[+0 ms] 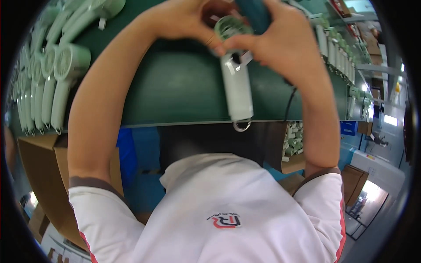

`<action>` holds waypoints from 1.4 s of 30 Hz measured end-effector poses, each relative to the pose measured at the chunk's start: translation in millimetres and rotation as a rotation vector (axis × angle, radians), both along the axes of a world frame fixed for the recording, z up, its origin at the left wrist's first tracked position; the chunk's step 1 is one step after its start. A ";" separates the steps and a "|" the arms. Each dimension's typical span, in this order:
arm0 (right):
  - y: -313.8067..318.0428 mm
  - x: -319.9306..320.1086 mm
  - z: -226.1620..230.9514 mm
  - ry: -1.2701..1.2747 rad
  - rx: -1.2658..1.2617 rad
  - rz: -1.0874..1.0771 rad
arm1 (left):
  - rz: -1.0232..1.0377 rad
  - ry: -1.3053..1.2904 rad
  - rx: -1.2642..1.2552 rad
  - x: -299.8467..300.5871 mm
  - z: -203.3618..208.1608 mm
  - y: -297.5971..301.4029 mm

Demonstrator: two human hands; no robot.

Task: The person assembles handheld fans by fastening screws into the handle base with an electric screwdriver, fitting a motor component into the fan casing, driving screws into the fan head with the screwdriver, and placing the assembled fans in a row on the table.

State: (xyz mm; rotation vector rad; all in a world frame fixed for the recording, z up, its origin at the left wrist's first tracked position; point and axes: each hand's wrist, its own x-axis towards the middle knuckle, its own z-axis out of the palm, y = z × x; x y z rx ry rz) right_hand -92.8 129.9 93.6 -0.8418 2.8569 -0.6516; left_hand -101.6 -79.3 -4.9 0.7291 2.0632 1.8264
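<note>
Your white shirt [237, 193] faces the pale-green plastic fan's handle [237, 90], left hand [188, 22] gripping its head, right hand [284, 39] seemingly a teal cylinder [255, 14].

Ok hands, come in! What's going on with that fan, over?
Left hand: gripping pale green fan by its head. Right hand: around a teal object, partly out of view. Dark cable right of fan, not touching it.

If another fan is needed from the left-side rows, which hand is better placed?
Probably the left hand: its forearm is beside those green handheld fans. The right hand is farther, beyond the held fan.
</note>
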 end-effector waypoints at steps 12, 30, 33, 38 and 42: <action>78.8 -94.7 38.3 -0.106 -1.470 -0.193 | 0.029 0.099 -0.089 -3.9 10.9 20.5; 150.0 -148.3 0.8 0.272 -1.903 -0.308 | -0.019 0.127 -0.109 -22.4 8.1 33.9; 115.4 -136.9 -29.1 -0.104 -1.730 -0.086 | 0.014 0.136 -0.141 -17.5 6.1 31.3; 51.3 -105.2 -28.5 0.059 -1.555 -0.201 | 0.060 0.156 -0.083 -16.4 2.3 35.5; 46.4 -111.2 -34.2 0.045 -1.537 -0.198 | 0.049 0.122 -0.055 -17.8 3.0 35.9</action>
